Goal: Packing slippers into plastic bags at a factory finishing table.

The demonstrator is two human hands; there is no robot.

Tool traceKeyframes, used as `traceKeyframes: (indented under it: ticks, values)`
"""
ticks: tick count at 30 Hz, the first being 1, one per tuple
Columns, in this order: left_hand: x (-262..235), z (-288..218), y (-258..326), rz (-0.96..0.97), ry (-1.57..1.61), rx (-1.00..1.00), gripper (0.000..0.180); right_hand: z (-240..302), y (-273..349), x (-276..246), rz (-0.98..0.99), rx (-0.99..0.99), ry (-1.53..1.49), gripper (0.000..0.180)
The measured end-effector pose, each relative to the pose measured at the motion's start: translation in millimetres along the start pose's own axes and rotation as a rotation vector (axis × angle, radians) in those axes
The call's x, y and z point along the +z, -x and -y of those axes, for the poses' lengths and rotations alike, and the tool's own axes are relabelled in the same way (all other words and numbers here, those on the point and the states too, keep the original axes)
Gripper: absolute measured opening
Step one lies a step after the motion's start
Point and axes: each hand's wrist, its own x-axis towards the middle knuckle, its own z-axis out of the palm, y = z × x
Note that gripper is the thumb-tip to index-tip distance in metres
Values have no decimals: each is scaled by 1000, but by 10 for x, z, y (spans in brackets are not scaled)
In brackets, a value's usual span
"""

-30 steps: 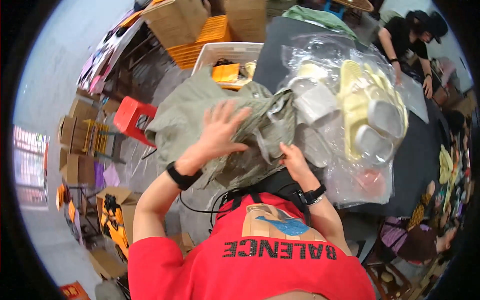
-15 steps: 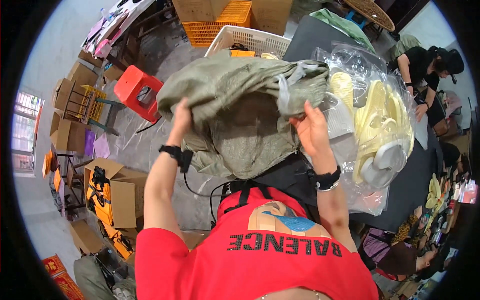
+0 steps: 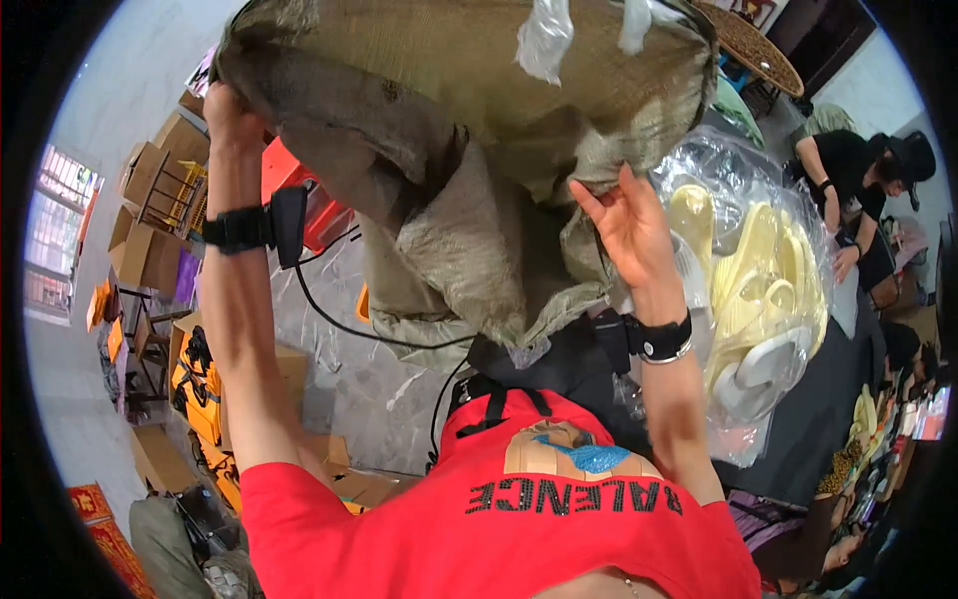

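A large olive-green woven sack [image 3: 469,200] hangs in front of me, its mouth spread toward me and its upper part running out of the top of the picture. My left hand [image 3: 236,118] is closed round the sack's left edge, held high; its fingers are mostly hidden by the cloth. Against the right side of the sack lies my right hand [image 3: 639,238], palm showing and fingers apart, the tips touching the fabric. White plastic strips [image 3: 546,40] dangle from the sack near the top. Right of my right hand are pale yellow slippers [image 3: 763,275] in clear plastic bags.
The bagged slippers lie on a dark table [image 3: 798,419]. A red plastic stool [image 3: 324,215] stands behind the sack at left. Cardboard boxes [image 3: 150,250] and orange packages [image 3: 203,399] line the left side. At far right a person in black [image 3: 848,165] bends over the table.
The sack has been lifted and spread wider, covering the crates behind. My left hand has moved up and left with its edge. My right hand's fingers have spread apart.
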Motion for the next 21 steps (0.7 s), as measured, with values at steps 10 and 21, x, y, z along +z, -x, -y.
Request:
traceKeyframes:
  ticks: [10, 21]
  values:
    - [285, 892, 820, -160, -458, -726, 34, -254, -21, -494, -285, 5, 31, 15]
    - [230, 2782, 1802, 312, -1132, -500, 55, -1465, 908, -1094, -435, 781, 523, 31]
